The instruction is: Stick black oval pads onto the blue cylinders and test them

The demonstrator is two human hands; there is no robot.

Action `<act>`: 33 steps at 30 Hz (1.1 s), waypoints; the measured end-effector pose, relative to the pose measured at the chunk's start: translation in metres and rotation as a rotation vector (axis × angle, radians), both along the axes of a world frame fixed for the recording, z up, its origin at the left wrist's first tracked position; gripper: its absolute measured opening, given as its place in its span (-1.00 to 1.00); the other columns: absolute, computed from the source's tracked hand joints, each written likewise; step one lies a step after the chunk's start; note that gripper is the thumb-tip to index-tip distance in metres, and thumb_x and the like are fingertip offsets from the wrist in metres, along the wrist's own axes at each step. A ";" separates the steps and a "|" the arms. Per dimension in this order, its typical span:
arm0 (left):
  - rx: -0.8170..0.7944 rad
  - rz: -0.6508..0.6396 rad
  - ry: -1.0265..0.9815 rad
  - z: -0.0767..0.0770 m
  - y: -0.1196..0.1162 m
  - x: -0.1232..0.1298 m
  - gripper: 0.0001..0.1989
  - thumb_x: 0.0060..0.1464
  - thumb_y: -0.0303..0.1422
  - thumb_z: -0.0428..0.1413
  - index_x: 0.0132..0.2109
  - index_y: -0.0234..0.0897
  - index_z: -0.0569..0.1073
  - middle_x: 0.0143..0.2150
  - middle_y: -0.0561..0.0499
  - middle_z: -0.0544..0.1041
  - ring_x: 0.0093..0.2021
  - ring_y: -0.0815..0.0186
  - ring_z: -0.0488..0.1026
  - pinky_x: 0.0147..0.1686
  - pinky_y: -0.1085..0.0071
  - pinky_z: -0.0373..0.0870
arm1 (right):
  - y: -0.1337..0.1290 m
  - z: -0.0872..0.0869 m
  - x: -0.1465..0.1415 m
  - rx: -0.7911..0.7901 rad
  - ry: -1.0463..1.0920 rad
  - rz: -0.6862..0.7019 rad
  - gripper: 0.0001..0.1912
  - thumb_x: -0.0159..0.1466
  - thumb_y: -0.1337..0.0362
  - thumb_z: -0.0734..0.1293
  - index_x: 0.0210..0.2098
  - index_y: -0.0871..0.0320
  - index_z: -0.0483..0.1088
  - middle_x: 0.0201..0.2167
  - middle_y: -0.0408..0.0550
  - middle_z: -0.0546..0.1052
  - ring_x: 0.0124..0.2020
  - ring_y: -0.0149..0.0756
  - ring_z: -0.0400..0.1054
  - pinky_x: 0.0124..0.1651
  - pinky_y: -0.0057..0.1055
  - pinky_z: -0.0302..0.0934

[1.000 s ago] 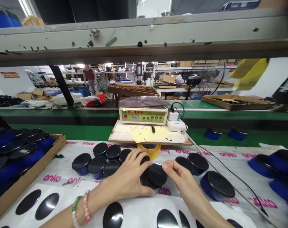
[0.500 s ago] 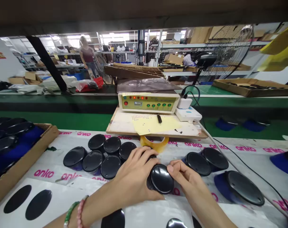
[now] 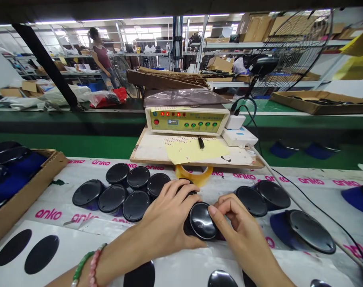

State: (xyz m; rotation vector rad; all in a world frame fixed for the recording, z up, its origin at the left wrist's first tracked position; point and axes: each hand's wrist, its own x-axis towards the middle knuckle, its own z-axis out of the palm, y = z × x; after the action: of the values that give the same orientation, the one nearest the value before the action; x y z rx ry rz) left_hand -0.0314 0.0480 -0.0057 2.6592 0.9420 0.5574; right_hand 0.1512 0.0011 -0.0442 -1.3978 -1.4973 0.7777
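In the head view, the held piece (image 3: 203,221), round and black, sits near the middle of the tabletop (image 3: 60,199), between the two hands. The left hand (image 3: 167,217) wraps its far and left sides, thumb on the near side, fingers curved around it. The right hand (image 3: 242,227) sets its thumb at the right rim with the other fingers curled in; whether they pinch anything there cannot be told.

Close around, seven round pieces (image 3: 136,205) cluster to the left and three more (image 3: 251,200) stand to the right. A tape roll (image 3: 207,176) lies just behind the left fingers, in front of a wooden board (image 3: 145,148) that carries a control box (image 3: 189,122) and yellow paper (image 3: 196,153). A pale cable (image 3: 284,192) slants across the right side, passing behind the nearest of those three. A carton (image 3: 30,185) full of blue-sided pieces (image 3: 16,163) flanks the far left. Beyond the green belt (image 3: 88,141) are a slanted black post (image 3: 45,65), a person (image 3: 103,59) and a wire fan (image 3: 263,64).

The held piece has a glossy, slightly domed top that catches the light. Slick white plastic printed with pink "anko" covers the tabletop; nearer, smooth white sheets (image 3: 79,247) bear flat black ovals (image 3: 41,255). The carton is brown cardboard; the tape is translucent amber. Beaded bracelets (image 3: 94,265), green and pink, circle the left wrist.
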 end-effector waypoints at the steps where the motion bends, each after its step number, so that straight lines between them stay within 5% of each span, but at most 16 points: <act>1: -0.002 0.001 0.002 0.000 0.000 0.000 -0.39 -0.19 -0.05 0.32 -0.04 -0.24 0.36 0.09 -0.05 0.37 0.15 0.08 0.20 0.15 0.12 0.21 | 0.000 0.001 0.000 0.018 -0.039 -0.008 -0.71 0.33 0.13 0.23 -0.48 0.09 0.19 -0.39 -0.15 0.27 -0.35 -0.35 0.22 -0.28 -0.43 0.14; 9: -0.001 -0.005 0.002 0.001 -0.001 0.000 -0.41 -0.15 -0.04 0.30 -0.02 -0.24 0.36 0.09 -0.05 0.37 0.17 0.09 0.19 0.17 0.11 0.19 | -0.002 0.008 -0.004 0.249 -0.284 -0.040 -0.79 0.34 0.29 0.21 -0.43 0.08 0.15 -0.37 -0.16 0.25 -0.35 -0.36 0.23 -0.27 -0.44 0.10; 23: -0.034 -0.055 -0.010 -0.003 0.002 -0.004 -0.26 -0.16 0.01 0.29 0.09 -0.31 0.29 0.08 -0.07 0.39 0.20 0.10 0.16 0.17 0.18 0.21 | 0.000 0.007 -0.009 0.461 -0.343 -0.019 -0.79 0.33 0.45 0.19 -0.40 0.12 0.12 -0.38 -0.14 0.20 -0.34 -0.38 0.18 -0.28 -0.46 0.11; 30: 0.019 -0.060 0.057 0.001 0.000 -0.002 -0.24 -0.18 -0.02 0.31 0.08 -0.39 0.32 0.09 -0.15 0.39 0.21 0.07 0.16 0.18 0.17 0.20 | -0.007 0.012 -0.010 0.709 -0.771 -0.016 -0.86 0.34 0.44 0.18 -0.36 0.18 0.25 -0.34 0.02 0.39 -0.36 -0.24 0.20 -0.30 -0.29 0.11; 33: 0.163 -0.027 0.107 0.002 -0.007 -0.001 -0.31 -0.04 -0.07 0.22 0.13 -0.43 0.30 0.17 -0.22 0.33 0.23 0.00 0.16 0.23 0.08 0.11 | -0.012 0.027 0.007 0.675 -0.886 0.050 -0.80 0.39 0.35 0.12 -0.24 0.21 0.36 -0.28 0.04 0.46 -0.31 -0.17 0.25 -0.28 -0.24 0.15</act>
State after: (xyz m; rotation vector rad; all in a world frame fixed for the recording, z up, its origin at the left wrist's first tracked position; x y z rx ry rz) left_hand -0.0325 0.0405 -0.0040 2.8679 0.9248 0.5097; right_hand 0.1581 -0.0104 -0.0175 -1.1987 -2.1753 -0.4082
